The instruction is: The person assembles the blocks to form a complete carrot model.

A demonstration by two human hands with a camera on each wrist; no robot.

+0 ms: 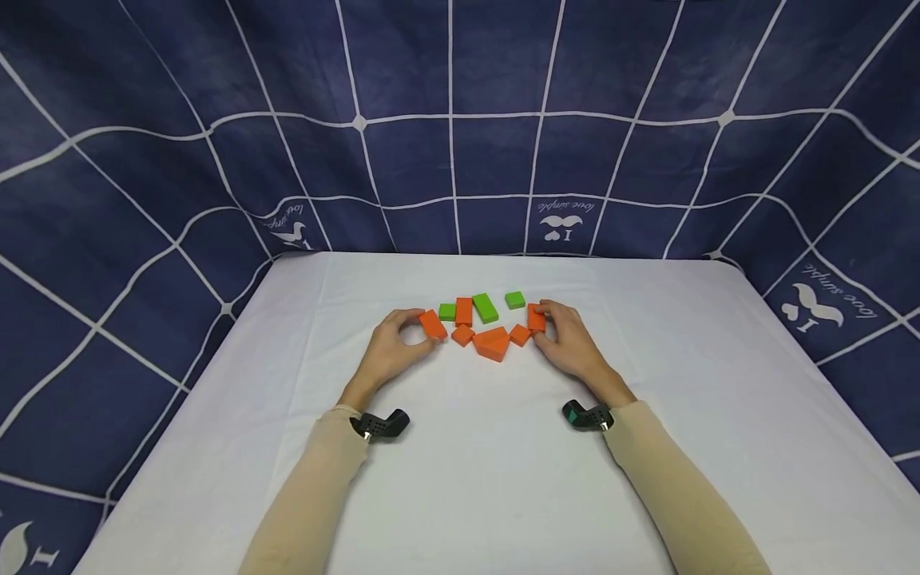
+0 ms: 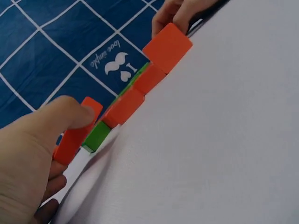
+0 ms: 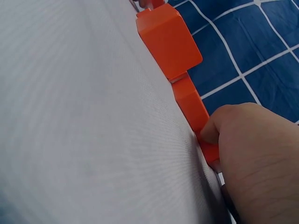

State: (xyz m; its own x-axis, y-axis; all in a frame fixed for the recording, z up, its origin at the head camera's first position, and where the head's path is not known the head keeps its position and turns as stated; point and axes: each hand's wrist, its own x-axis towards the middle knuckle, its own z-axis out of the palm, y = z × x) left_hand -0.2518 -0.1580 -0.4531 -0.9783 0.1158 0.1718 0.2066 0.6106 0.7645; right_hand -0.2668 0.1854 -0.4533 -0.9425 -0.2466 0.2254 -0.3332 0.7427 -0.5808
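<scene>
My left hand [image 1: 390,345] pinches an orange rectangular block [image 1: 433,324] between thumb and fingers at the left end of a group of blocks. In the left wrist view that orange block [image 2: 74,139] stands tilted under the thumb, beside a green block [image 2: 97,136]. At the group's right end my right hand [image 1: 573,345] grips another orange rectangular block [image 1: 537,317], thumb on its near side. A large orange block [image 1: 492,345] lies in the middle, with a small orange block [image 1: 463,335] to its left and another small orange block [image 1: 520,335] to its right.
Behind these stand an upright orange block [image 1: 464,311], a small green block [image 1: 447,312], a slanted green block [image 1: 485,308] and, apart, another green block [image 1: 514,300]. A white cloth covers the table [image 1: 474,463]. A navy curtain [image 1: 496,160] with white lines hangs behind.
</scene>
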